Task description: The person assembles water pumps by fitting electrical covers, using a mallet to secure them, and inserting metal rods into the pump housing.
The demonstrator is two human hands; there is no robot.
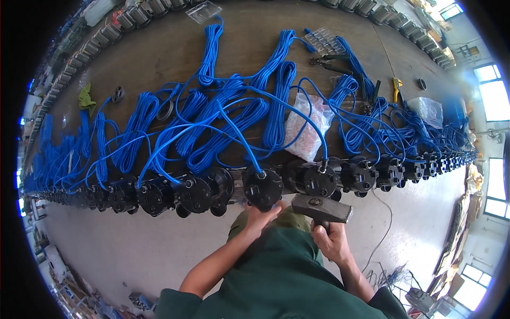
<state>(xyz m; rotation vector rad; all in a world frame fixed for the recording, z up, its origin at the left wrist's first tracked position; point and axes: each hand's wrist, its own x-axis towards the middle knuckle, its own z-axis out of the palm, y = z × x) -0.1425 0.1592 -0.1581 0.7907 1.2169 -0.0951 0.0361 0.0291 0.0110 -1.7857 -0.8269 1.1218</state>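
My right hand (332,242) is wrapped round the handle of a hammer (325,207). The hammer's heavy metal head lies just below the row of black housings. My left hand (260,219) grips the near underside of a black cylindrical housing (263,189); some of its fingers are hidden beneath it. A blue cable (239,135) enters the top of that housing through a metal fitting. To its right sits a similar black housing (319,181) with its own blue cable, and to its left another black housing (195,196).
Black housings line the table edge both ways. Coiled blue cables (279,106) cover the table (159,58) behind them. A plastic bag of small pale parts (309,127), dark-handled pliers (340,64), a yellow-handled tool (397,89) and a green cloth (86,99) lie among them.
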